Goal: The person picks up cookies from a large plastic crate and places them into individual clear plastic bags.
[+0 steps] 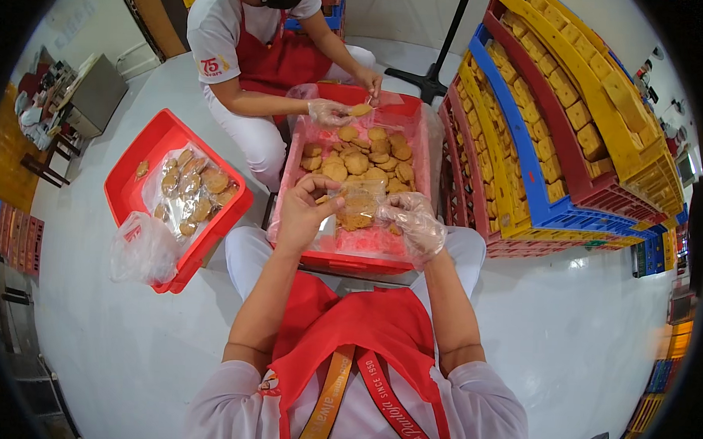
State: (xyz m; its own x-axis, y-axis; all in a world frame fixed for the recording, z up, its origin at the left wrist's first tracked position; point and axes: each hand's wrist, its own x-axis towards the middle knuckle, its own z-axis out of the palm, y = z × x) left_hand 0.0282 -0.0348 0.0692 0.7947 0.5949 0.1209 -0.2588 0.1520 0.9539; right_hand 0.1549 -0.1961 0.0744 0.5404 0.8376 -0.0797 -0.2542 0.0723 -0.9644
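A small clear plastic bag (366, 191) is stretched over the red crate (359, 260) in front of me. My left hand (306, 213), bare, pinches the bag's left edge between thumb and fingers. At its right edge, my right hand (415, 226), in a clear plastic glove, grips the bag with bent fingers. Round brown cookies (356, 163) lie loose in the plastic-lined crate below. Some show through the bag; I cannot tell whether one is inside it.
A co-worker (258, 54) sits opposite, holding a cookie (360, 109) with a gloved hand above the crate's far end. To the left, a red tray (177, 133) contains bagged cookies (198, 188) and a crumpled plastic bag (144, 250). Stacked crates of bread (541, 121) rise on the right, near a black stand (429, 83).
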